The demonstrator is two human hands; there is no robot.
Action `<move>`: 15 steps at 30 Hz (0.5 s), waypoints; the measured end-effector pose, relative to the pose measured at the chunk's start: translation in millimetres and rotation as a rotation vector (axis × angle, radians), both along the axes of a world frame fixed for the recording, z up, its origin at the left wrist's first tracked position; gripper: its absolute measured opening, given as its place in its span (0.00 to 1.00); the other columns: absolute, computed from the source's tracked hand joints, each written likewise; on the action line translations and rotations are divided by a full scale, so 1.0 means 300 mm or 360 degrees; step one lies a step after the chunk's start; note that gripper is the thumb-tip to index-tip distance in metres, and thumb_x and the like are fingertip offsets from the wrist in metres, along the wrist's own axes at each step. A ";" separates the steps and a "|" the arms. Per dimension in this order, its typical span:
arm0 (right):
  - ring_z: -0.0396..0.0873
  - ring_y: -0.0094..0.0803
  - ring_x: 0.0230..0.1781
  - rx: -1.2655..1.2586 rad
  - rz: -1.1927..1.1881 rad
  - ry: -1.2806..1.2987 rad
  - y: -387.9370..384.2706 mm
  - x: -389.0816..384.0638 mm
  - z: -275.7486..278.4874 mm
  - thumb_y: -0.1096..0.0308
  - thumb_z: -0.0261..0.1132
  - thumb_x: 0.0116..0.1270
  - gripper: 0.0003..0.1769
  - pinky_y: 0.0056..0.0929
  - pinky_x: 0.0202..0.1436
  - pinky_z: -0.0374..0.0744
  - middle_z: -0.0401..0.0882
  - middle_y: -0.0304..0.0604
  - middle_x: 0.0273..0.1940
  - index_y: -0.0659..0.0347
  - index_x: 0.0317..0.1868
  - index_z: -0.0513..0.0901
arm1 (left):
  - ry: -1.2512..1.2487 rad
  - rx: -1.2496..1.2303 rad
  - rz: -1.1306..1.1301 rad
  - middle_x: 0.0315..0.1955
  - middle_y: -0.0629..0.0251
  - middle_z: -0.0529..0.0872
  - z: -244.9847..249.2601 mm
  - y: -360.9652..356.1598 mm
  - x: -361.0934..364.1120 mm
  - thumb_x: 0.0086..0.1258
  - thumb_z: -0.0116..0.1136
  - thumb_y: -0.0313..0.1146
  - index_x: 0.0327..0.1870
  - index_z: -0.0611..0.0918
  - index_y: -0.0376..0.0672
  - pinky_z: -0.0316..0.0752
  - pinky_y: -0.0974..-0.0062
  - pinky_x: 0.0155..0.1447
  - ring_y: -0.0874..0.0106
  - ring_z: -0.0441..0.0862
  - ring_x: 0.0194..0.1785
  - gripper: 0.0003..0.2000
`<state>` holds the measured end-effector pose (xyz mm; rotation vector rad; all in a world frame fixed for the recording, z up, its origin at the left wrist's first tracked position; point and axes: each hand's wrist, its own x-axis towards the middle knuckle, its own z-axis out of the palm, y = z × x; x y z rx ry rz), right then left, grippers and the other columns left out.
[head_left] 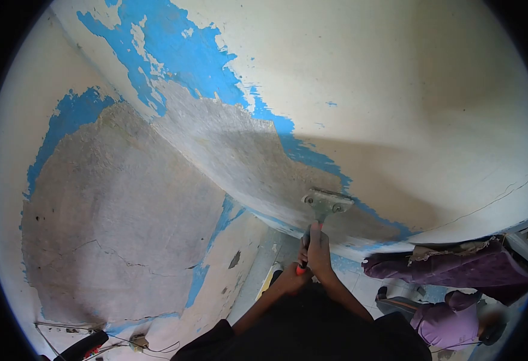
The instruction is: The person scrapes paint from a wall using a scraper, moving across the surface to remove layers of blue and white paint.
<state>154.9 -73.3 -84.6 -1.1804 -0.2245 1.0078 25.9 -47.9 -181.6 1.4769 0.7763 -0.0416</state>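
Both hands grip a long-handled wall scraper [322, 209] with a wide metal head and a black and red handle. My right hand [318, 256] is wrapped round the handle just below the head. Lower down, my left hand [290, 280] closes round the red butt end. The scraper's blade overlaps the bare grey plaster [240, 141] of the wall, close to a ragged edge of blue paint [312, 155]. Cream paint [396, 102] covers the wall beyond that edge.
Another grey patch [119, 198] with a crack spreads over the adjoining wall at left. Loose wires and an electrical box [138, 342] are at lower left. A purple cloth [450, 265] lies at right, and a person in a purple top [447, 322] is below it.
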 end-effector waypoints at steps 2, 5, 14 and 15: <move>0.60 0.22 0.07 0.0004 -0.0004 0.0010 0.014 0.006 -0.010 0.43 0.46 0.77 0.30 0.24 0.11 0.62 0.59 0.33 0.12 0.56 0.21 0.63 | -0.0045 0.0013 0.0048 0.19 0.65 0.80 -0.018 0.001 0.001 0.66 0.58 0.43 0.26 0.79 0.36 0.68 0.71 0.30 0.75 0.76 0.25 0.17; 0.59 0.22 0.07 -0.0013 0.0036 -0.0024 0.009 -0.006 -0.025 0.43 0.47 0.77 0.30 0.24 0.11 0.62 0.59 0.34 0.11 0.57 0.21 0.63 | 0.0150 -0.0147 0.0036 0.19 0.64 0.80 0.014 -0.002 0.000 0.66 0.58 0.44 0.26 0.79 0.36 0.70 0.69 0.31 0.73 0.77 0.24 0.17; 0.58 0.23 0.07 -0.0040 0.0067 0.0020 0.016 -0.007 -0.030 0.41 0.47 0.76 0.31 0.25 0.11 0.63 0.57 0.34 0.11 0.57 0.21 0.62 | 0.0070 0.0032 0.0066 0.18 0.62 0.80 0.017 0.001 -0.003 0.64 0.58 0.42 0.25 0.78 0.36 0.70 0.68 0.30 0.71 0.77 0.23 0.16; 0.58 0.23 0.07 -0.0023 0.0068 0.0011 0.012 -0.004 -0.011 0.41 0.47 0.76 0.31 0.25 0.12 0.63 0.56 0.33 0.11 0.57 0.22 0.63 | 0.0064 0.0016 0.0031 0.18 0.63 0.79 0.029 0.007 0.000 0.64 0.58 0.42 0.25 0.78 0.36 0.69 0.69 0.29 0.71 0.76 0.23 0.16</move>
